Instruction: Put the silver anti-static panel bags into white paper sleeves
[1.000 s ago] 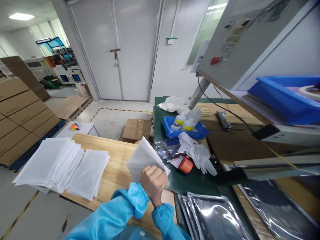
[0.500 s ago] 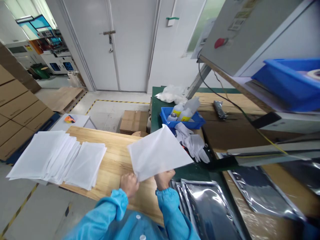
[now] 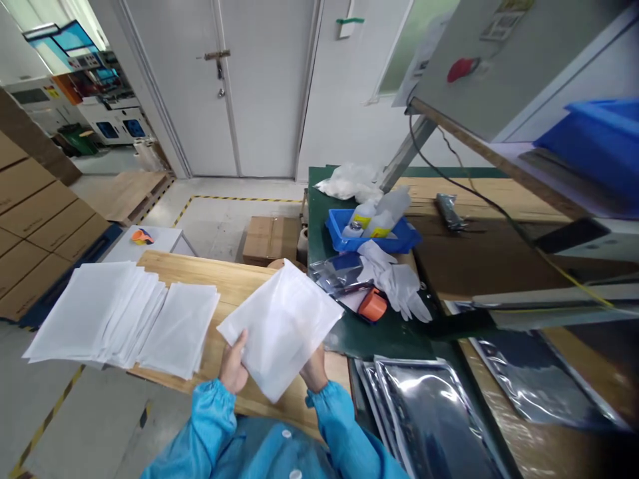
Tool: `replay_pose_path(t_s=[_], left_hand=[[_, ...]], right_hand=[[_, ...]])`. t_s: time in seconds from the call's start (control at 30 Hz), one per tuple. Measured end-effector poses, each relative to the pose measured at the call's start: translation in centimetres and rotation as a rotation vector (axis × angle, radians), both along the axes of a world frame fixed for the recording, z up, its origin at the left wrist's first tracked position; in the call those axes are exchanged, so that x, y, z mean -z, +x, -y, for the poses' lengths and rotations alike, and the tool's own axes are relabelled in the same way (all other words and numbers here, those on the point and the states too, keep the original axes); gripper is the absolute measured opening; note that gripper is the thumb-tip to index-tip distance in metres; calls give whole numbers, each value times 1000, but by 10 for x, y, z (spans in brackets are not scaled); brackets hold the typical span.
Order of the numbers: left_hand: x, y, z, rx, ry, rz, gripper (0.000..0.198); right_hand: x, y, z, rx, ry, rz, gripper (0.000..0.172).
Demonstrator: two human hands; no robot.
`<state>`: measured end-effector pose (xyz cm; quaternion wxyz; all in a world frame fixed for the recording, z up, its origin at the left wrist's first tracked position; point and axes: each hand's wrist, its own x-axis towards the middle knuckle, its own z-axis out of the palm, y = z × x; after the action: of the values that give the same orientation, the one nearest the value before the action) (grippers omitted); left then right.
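Step in hand: left hand and right hand grip the white pouch above the worktop near edge. Next move probably requires steady two-point support.

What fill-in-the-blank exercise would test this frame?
The left hand and right hand hold a white sheet over a ____ table.
The pile of sheets lies to the person's ____.
The tray with bottles is ____ in colour.
Missing: wooden; left; blue.
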<state>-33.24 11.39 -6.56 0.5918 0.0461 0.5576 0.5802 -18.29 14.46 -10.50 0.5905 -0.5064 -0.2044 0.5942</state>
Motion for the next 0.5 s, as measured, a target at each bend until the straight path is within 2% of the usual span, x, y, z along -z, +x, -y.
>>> replay_pose_path(t_s=[0.07,0.17,0.2,0.3,0.33,0.4,0.47,0.5], left_hand=[[1,-13,1,-91,-33,-13,35],[-1,-51,8,-133,-54,-64,33],[-3,-66,12,-131,-68,-81,31],[-11,-107,24,-53,-133,-127,28],[-13,-117,27,-6,-154,-143,28],[-16,-131,34,102,-198,-158,29],[-17,-139,40,180,-243,-161,31],[-16,-142,42,199,-268,-163,31]], right_hand=[[0,-3,4,-106,-25,-41,36],[-2,23,-2,-263,-80,-82,36],[-4,36,-6,-269,-99,-75,39],[-16,63,-26,-57,-148,93,45],[-23,64,-32,-73,-148,178,44],[-36,51,-43,-252,-108,325,43],[-47,27,-51,-494,-59,420,39],[-49,13,-53,-522,-56,427,38]])
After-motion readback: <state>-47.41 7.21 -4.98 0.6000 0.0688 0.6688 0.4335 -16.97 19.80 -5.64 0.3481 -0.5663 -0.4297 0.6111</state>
